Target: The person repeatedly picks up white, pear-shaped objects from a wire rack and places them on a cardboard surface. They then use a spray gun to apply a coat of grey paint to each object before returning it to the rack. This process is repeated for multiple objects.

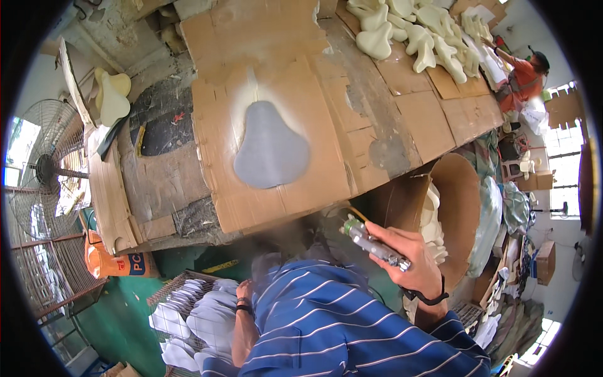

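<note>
My right hand [411, 254] is closed around a metal spray gun [374, 240], held off the front edge of the table with its green-marked end toward the table. On a cardboard sheet [282, 210] lies a grey, saddle-shaped piece [271, 147], narrow end away from me, with a pale haze around its far end. My left hand [244, 290] hangs low beside my body, next to a wire rack of white saddle-shaped pieces [213, 317]. Its fingers are mostly hidden.
Cream foam saddle shapes [430, 38] are heaped at the table's far right; more fill a round cardboard drum [458, 213] near my right arm. At left stand a large fan [47, 166] and an orange bag [119, 257]. A person in orange [524, 78] works at the far right.
</note>
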`<act>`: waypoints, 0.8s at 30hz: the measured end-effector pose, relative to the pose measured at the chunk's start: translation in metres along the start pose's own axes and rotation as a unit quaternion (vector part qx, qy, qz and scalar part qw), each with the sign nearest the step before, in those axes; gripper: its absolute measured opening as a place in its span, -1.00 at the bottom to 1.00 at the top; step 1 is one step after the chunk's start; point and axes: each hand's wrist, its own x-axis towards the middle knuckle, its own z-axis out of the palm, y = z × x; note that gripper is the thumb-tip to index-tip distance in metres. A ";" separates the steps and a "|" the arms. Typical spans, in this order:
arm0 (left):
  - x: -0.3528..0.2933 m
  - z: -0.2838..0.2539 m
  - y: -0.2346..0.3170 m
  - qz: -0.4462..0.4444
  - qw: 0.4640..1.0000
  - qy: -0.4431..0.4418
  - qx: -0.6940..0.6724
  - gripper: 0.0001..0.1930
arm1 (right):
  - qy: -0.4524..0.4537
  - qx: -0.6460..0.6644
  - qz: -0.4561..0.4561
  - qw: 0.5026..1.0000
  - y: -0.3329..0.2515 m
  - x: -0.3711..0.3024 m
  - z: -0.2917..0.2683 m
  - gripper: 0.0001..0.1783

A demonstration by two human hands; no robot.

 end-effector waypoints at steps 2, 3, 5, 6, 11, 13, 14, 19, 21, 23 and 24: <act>0.016 -0.018 0.018 -0.021 0.995 -0.018 0.095 -0.68 | -0.026 -0.016 0.020 0.999 -0.013 -0.005 0.002 -0.20; 0.029 -0.028 0.009 0.000 0.999 -0.025 -0.021 -0.67 | -0.012 -0.008 0.023 1.000 -0.017 -0.005 0.004 -0.22; 0.054 -0.045 0.007 0.010 0.977 -0.057 -0.205 -0.64 | 0.019 0.002 0.029 0.999 -0.024 -0.004 0.009 -0.24; 0.060 -0.051 0.017 0.000 0.959 -0.073 -0.274 -0.63 | 0.054 0.010 0.024 0.998 -0.026 -0.004 0.012 -0.26; 0.059 -0.079 0.098 -0.073 0.952 -0.043 -0.293 -0.64 | 0.131 0.010 0.091 0.987 -0.045 -0.014 0.019 -0.38; 0.064 -0.085 0.100 -0.052 0.953 -0.051 -0.294 -0.63 | 0.115 0.005 0.126 0.985 -0.045 -0.025 0.018 -0.41; 0.066 -0.081 0.101 -0.056 0.956 -0.052 -0.283 -0.63 | 0.099 -0.004 0.127 0.987 -0.046 -0.030 0.019 -0.40; 0.066 -0.066 0.084 -0.091 0.959 -0.075 -0.258 -0.63 | 0.008 0.035 0.060 0.998 -0.061 -0.026 0.030 -0.32; 0.087 -0.057 0.019 -0.042 0.930 -0.090 -0.354 -0.66 | -0.017 0.043 0.031 0.998 -0.065 -0.015 0.030 -0.30; 0.084 -0.043 0.005 0.010 0.975 -0.036 -0.218 -0.67 | -0.017 0.030 0.007 0.999 -0.059 -0.005 0.036 -0.28; 0.082 -0.039 0.004 0.037 0.989 -0.011 -0.145 -0.68 | -0.002 0.028 0.003 1.000 -0.057 -0.002 0.037 -0.27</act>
